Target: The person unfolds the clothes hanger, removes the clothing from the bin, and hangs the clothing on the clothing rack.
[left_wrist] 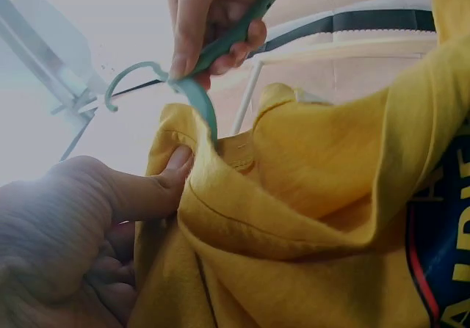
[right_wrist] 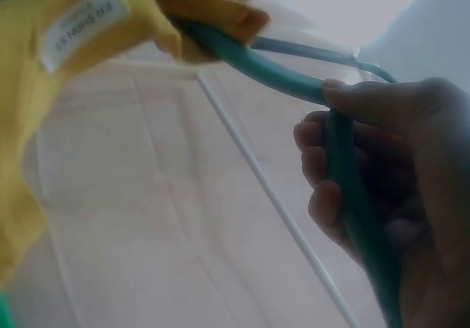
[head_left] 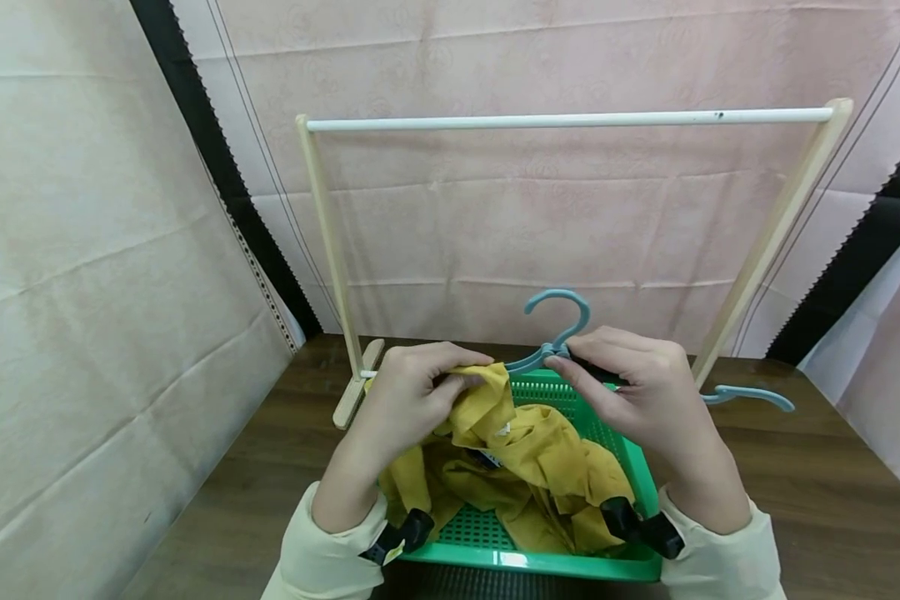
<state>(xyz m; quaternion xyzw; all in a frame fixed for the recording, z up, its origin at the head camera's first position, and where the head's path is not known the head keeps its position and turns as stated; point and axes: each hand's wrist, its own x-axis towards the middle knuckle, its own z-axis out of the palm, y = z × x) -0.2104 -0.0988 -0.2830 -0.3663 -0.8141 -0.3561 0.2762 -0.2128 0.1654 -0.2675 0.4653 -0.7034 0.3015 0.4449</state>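
Observation:
A blue-green clothes hanger [head_left: 562, 321] is held upright by my right hand [head_left: 637, 383], its fingers and thumb around the shoulder near the hook. My left hand [head_left: 420, 400] pinches the neckline of a yellow shirt [head_left: 547, 450]. In the left wrist view one hanger arm [left_wrist: 202, 108] goes down into the shirt's neck opening, beside my left thumb. The right wrist view shows a white label [right_wrist: 84, 27] inside the collar and the hanger's far arm under the cloth. Most of the shirt lies bunched in a green basket [head_left: 547, 562]; a dark print shows on its front.
A rack with a white rail [head_left: 570, 121] and pale posts stands behind the basket. Another blue hanger [head_left: 750, 394] lies on the brown table [head_left: 780, 483] at the right, by the rack's post. Pale cloth walls with black strips enclose the table.

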